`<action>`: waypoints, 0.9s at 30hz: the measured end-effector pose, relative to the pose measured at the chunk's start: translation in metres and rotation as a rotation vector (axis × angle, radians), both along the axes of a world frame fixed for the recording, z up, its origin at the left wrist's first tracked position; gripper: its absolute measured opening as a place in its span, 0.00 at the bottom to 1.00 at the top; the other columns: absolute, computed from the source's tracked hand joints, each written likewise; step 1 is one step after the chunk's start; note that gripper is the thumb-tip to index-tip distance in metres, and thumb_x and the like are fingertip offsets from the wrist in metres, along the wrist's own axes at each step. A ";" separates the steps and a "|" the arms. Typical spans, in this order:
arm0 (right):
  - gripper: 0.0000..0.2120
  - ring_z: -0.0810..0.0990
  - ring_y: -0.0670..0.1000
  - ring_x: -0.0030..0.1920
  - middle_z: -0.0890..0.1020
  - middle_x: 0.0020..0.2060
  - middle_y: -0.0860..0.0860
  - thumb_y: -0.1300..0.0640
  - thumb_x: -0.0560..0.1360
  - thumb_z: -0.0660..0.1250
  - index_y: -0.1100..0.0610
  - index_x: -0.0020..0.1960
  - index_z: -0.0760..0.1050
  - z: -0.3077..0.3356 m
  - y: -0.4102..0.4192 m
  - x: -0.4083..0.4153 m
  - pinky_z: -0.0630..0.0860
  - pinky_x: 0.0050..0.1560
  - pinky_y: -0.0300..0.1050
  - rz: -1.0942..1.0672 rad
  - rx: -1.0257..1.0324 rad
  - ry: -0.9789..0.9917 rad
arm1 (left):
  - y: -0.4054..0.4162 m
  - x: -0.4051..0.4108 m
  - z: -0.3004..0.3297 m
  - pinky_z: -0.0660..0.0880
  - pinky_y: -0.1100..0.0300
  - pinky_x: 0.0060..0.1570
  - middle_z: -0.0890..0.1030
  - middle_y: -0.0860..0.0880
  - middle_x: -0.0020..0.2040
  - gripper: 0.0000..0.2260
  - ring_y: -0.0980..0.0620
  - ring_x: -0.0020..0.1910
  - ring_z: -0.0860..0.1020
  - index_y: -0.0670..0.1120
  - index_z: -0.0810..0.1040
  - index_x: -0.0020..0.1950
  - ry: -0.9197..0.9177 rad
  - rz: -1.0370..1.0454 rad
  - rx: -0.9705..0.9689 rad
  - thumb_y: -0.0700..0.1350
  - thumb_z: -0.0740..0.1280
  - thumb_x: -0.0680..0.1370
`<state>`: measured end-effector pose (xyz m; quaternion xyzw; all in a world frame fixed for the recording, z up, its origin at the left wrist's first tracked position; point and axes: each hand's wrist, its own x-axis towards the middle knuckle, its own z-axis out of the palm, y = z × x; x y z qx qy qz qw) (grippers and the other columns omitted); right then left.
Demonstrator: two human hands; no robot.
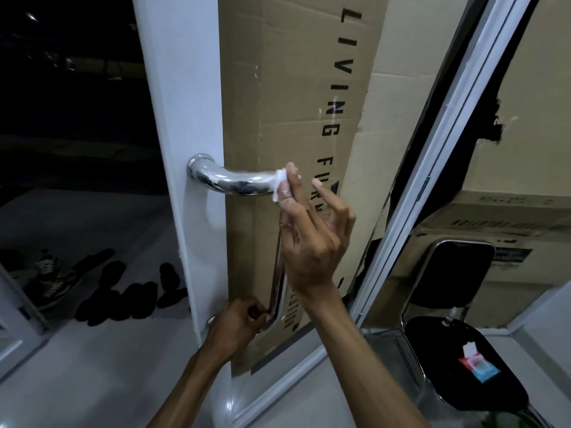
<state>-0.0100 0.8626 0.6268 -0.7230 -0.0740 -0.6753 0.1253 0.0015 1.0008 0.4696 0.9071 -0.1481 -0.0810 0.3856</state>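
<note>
A chrome pull handle (234,180) is fixed to the white door frame (185,125), bending at the top and running down to a lower mount. My right hand (312,239) pinches a small white wipe (280,185) against the upper bend of the handle, with the other fingers raised. My left hand (238,325) grips the lower end of the handle near its bottom mount.
Brown cardboard (293,103) with black lettering covers the door panel. A black chair (454,350) at the lower right carries a red and blue wipes packet (477,364). Several dark shoes and sandals (123,291) lie on the floor outside, left of the door.
</note>
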 end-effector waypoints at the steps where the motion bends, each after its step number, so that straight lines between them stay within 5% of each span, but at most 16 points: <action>1: 0.15 0.78 0.53 0.65 0.82 0.67 0.46 0.57 0.79 0.76 0.50 0.64 0.79 -0.002 -0.003 0.000 0.77 0.58 0.56 0.008 0.012 0.012 | 0.001 -0.001 0.000 0.68 0.71 0.33 0.81 0.62 0.41 0.04 0.64 0.40 0.78 0.55 0.83 0.48 -0.015 -0.001 0.017 0.53 0.72 0.80; 11: 0.11 0.81 0.52 0.62 0.82 0.66 0.42 0.54 0.83 0.70 0.47 0.63 0.85 0.035 0.042 -0.003 0.74 0.62 0.52 0.013 -0.294 -0.064 | -0.007 0.003 0.001 0.72 0.63 0.35 0.84 0.58 0.38 0.08 0.60 0.39 0.82 0.54 0.80 0.41 0.092 0.064 0.054 0.53 0.73 0.78; 16: 0.12 0.75 0.51 0.63 0.83 0.65 0.42 0.52 0.79 0.75 0.49 0.63 0.85 0.025 0.018 -0.005 0.70 0.61 0.53 0.004 -0.169 -0.042 | -0.002 0.000 0.000 0.80 0.53 0.42 0.84 0.54 0.36 0.08 0.54 0.40 0.83 0.52 0.82 0.40 0.095 0.035 -0.024 0.52 0.73 0.78; 20: 0.10 0.76 0.53 0.62 0.86 0.59 0.47 0.56 0.77 0.77 0.52 0.57 0.85 0.002 -0.003 -0.010 0.70 0.60 0.51 -0.005 0.058 0.027 | -0.001 -0.003 0.001 0.76 0.62 0.38 0.82 0.59 0.39 0.05 0.62 0.39 0.80 0.53 0.84 0.47 0.020 0.010 0.001 0.52 0.73 0.80; 23: 0.08 0.77 0.53 0.63 0.86 0.59 0.49 0.55 0.77 0.77 0.54 0.56 0.86 -0.009 -0.009 -0.006 0.72 0.62 0.49 -0.018 0.060 0.028 | -0.002 -0.003 0.004 0.77 0.60 0.41 0.83 0.57 0.41 0.04 0.61 0.41 0.80 0.53 0.84 0.48 0.025 -0.005 0.001 0.52 0.73 0.80; 25: 0.12 0.74 0.46 0.70 0.87 0.55 0.43 0.48 0.71 0.83 0.51 0.51 0.88 -0.030 -0.004 -0.003 0.70 0.66 0.39 -0.018 0.031 0.152 | -0.002 -0.002 0.006 0.78 0.58 0.43 0.84 0.55 0.42 0.04 0.59 0.42 0.81 0.52 0.83 0.48 0.035 -0.011 0.008 0.52 0.72 0.80; 27: 0.23 0.54 0.35 0.79 0.82 0.37 0.28 0.29 0.47 0.85 0.42 0.31 0.83 -0.051 -0.001 -0.027 0.50 0.63 0.16 0.054 -0.104 0.383 | -0.002 0.000 0.004 0.81 0.55 0.45 0.84 0.55 0.41 0.04 0.57 0.42 0.82 0.52 0.83 0.48 0.058 -0.004 0.010 0.51 0.72 0.80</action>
